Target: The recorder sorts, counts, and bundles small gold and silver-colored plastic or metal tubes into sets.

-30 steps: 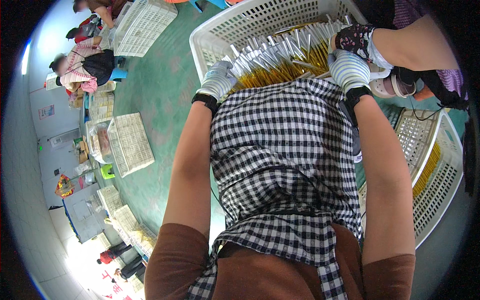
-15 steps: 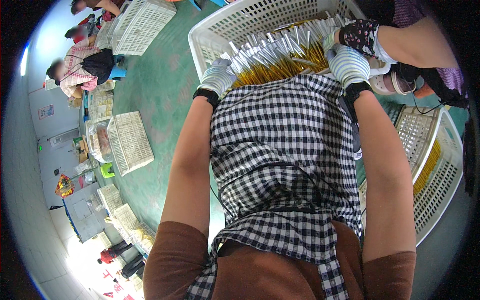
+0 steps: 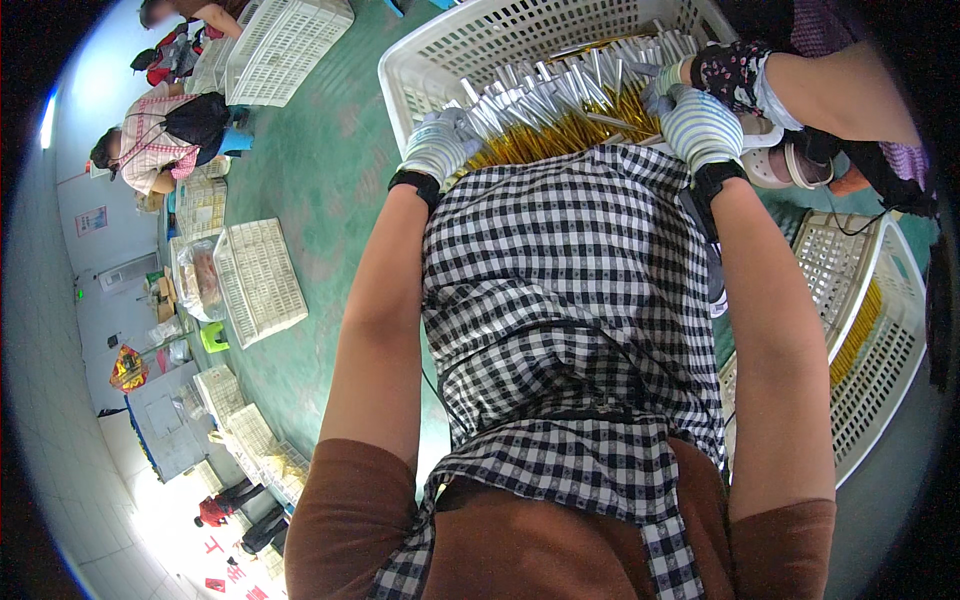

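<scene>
In front of me a white plastic crate [image 3: 395,85] holds a thick row of thin sticks [image 3: 560,115], silver at the upper ends and gold below. My left hand [image 3: 440,143], in a striped knit glove, curls its fingers against the left end of the row. Gloved likewise, my right hand [image 3: 697,125] has its fingers bent round the right end. Its fingertips are partly hidden. Another person's gloved hand [image 3: 665,80] reaches in from the right, just beyond mine. A checked apron [image 3: 570,250] covers my lap against the crate's near side.
At right, a white basket [image 3: 900,330] holds more gold sticks, beside a pale clog [image 3: 790,165] on someone's foot. Across the green floor [image 3: 330,190] at left stand a white crate [image 3: 262,282], stacked crates [image 3: 285,55], a green stool [image 3: 213,337] and several people working.
My left hand has shifted slightly right onto the sticks. My right hand has barely moved. The other person's hand has moved slightly right, and a person at far left has leaned over.
</scene>
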The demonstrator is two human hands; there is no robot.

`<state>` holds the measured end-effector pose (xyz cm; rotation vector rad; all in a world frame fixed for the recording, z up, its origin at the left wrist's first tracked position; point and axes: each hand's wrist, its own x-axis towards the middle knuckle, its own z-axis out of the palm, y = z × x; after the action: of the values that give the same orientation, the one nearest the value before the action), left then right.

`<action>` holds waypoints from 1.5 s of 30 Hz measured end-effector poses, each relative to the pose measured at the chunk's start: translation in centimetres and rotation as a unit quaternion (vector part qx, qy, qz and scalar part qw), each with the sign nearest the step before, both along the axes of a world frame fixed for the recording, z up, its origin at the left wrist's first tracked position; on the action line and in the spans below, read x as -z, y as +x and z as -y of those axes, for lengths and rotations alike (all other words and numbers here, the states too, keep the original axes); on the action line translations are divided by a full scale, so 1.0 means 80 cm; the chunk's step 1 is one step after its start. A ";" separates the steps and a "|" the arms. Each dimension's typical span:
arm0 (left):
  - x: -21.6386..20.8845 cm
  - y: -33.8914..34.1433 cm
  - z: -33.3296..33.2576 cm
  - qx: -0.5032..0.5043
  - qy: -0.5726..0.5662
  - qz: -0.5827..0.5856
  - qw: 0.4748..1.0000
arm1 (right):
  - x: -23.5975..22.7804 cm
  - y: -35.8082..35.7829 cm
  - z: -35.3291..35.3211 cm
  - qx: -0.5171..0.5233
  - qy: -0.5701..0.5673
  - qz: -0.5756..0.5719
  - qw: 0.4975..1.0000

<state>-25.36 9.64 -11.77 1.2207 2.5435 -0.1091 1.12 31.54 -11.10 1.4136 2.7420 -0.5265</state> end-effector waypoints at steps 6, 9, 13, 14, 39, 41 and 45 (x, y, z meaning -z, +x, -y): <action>0.000 -0.004 0.004 -0.057 0.028 0.050 0.997 | 0.000 -0.001 0.002 0.010 -0.011 0.001 1.000; 0.003 -0.007 0.004 -0.066 0.049 0.066 0.994 | 0.005 0.000 -0.002 0.009 -0.013 -0.001 1.000; 0.010 -0.015 0.006 -0.064 0.066 0.075 0.993 | 0.003 0.001 0.000 0.008 -0.011 -0.014 1.000; 0.012 -0.017 0.006 -0.065 0.070 0.082 0.992 | 0.002 0.001 0.001 0.008 -0.011 -0.014 1.000; 0.014 -0.014 0.004 0.014 0.005 -0.010 1.000 | 0.005 -0.002 0.001 0.014 0.016 -0.008 1.000; 0.011 -0.013 -0.002 0.004 -0.012 0.012 1.000 | 0.009 0.000 0.000 0.010 0.018 -0.004 1.000; 0.006 -0.008 -0.006 0.006 -0.009 0.033 0.999 | 0.008 0.002 0.000 0.007 0.028 -0.015 0.999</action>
<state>-26.00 10.09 -12.27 1.2132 2.4736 -0.0931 1.25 31.56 -11.78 1.4493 2.7944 -0.4793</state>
